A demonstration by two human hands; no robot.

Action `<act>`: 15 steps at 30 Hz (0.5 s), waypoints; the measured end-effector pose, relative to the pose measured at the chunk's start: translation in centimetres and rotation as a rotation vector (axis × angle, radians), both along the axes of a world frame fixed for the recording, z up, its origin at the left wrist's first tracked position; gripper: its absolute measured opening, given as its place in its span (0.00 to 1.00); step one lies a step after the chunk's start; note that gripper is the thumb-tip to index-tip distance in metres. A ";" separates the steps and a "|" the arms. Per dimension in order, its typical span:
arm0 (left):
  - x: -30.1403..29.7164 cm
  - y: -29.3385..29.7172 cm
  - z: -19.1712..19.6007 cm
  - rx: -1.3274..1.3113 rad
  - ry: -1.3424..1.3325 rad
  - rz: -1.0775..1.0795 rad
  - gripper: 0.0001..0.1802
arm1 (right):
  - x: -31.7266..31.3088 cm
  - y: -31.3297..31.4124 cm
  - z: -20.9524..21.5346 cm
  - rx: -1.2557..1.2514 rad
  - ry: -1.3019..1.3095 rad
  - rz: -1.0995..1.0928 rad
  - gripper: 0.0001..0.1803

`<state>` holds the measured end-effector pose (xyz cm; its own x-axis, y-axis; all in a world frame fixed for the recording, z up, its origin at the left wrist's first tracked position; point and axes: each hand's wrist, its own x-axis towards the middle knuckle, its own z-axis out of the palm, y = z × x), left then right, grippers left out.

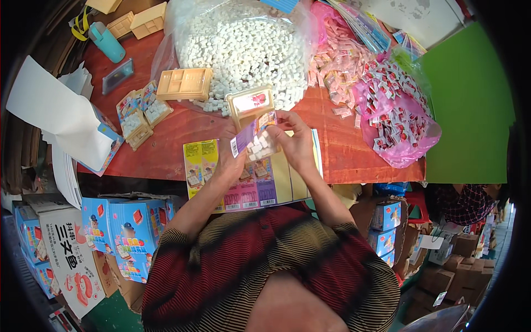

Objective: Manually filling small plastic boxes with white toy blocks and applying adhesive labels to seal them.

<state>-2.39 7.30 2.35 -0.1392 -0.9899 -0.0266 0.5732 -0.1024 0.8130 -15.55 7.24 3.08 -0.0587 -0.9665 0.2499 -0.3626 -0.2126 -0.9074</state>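
Note:
Between my two hands is a small hinged tan plastic box (232, 108), its two halves folded open. Its far half holds a white and red sachet (257, 100), and white cubes (261, 147) fill part of the near half. A purple printed card (241, 143) stands up at the box's left side. My left hand (228, 157) is closed around the left side of the box and card, its fingers partly hidden. My right hand (295, 139) grips the right side, thumb by the cubes. Beneath lies a sheet of colourful printed cards (202, 160).
A large clear bag of white cubes (238, 50) spreads across the far table. Pink packets (337, 72) and a pink bag of sachets (395, 116) lie right. Left are an empty tan tray (184, 84), filled trays (141, 113), a teal bottle (108, 43) and a white-lined carton (61, 105).

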 end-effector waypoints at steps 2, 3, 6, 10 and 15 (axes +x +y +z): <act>0.7 -0.2 0.0 -0.007 -0.037 -0.077 0.15 | -0.7 -0.2 -0.1 0.308 -0.487 0.187 0.08; 0.9 -0.2 0.3 -0.023 -0.048 -0.113 0.16 | -1.0 -0.3 0.0 0.312 -0.487 0.190 0.08; 1.8 -0.8 1.0 -0.021 -0.101 -0.205 0.17 | -2.1 -0.6 0.2 0.456 -0.613 0.368 0.10; 2.0 -0.9 1.8 0.028 -0.097 -0.314 0.20 | -2.0 -0.5 0.9 0.474 -0.658 0.492 0.14; 2.1 -1.1 1.3 0.093 -0.002 -0.402 0.19 | -1.7 -0.1 0.6 0.530 -0.772 0.513 0.17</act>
